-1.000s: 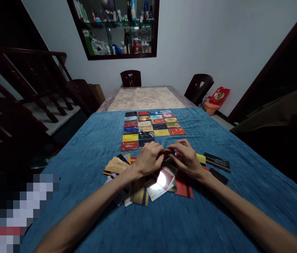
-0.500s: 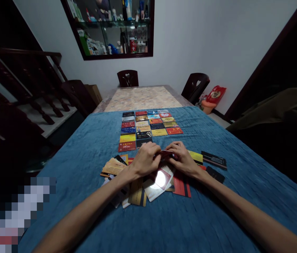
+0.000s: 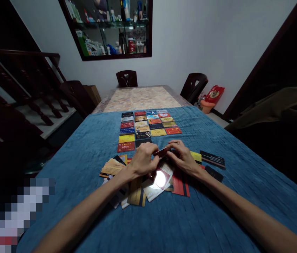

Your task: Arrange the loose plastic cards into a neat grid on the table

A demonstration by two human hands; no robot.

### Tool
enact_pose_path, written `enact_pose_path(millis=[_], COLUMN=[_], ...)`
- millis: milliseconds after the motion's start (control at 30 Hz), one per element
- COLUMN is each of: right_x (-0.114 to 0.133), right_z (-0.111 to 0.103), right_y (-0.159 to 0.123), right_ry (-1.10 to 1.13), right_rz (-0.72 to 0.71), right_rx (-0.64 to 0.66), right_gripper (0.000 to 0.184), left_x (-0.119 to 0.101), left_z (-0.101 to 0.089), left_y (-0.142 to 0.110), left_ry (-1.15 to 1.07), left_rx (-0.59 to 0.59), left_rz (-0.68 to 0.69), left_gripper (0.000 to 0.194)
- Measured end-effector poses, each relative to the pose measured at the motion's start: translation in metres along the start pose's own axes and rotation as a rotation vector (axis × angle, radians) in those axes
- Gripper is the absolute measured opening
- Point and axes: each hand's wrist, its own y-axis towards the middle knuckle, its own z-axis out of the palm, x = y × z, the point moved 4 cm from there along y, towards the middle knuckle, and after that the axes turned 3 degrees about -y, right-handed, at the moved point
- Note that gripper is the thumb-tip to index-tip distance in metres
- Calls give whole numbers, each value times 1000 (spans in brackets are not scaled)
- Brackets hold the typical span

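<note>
My left hand [image 3: 142,160] and my right hand [image 3: 182,158] meet over a loose pile of plastic cards [image 3: 148,184] on a blue cloth [image 3: 164,221]. Both hands pinch one dark red card [image 3: 161,151] between their fingertips, tilted a little above the pile. Beyond the hands, a neat grid of cards [image 3: 145,127] lies face up in several rows. A yellow card [image 3: 196,156] and two dark cards [image 3: 212,159] lie to the right of my right hand.
The blue cloth covers the near part of a long table; its bare patterned top [image 3: 142,98] shows beyond. Two dark chairs [image 3: 126,78] stand at the far end. A stair railing [image 3: 19,80] runs on the left, a glass cabinet [image 3: 111,28] hangs on the wall.
The red card between my fingertips has lifted and tilted slightly. Both hands stay together over the pile; the view has shifted a little.
</note>
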Motion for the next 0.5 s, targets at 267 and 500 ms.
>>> enact_pose_path(millis=[267,500], right_x=[0,3], right_z=[0,0], right_y=[1,3], right_ry=[-81,-143], right_rz=[-20,-74], right_rx=[-34,-30], right_gripper=[10,12], left_x=[6,12], left_z=[5,7], left_y=[0,1], left_ry=[-10,-67], left_rx=[45,5], left_rz=[-34,-86], left_gripper=[8,16])
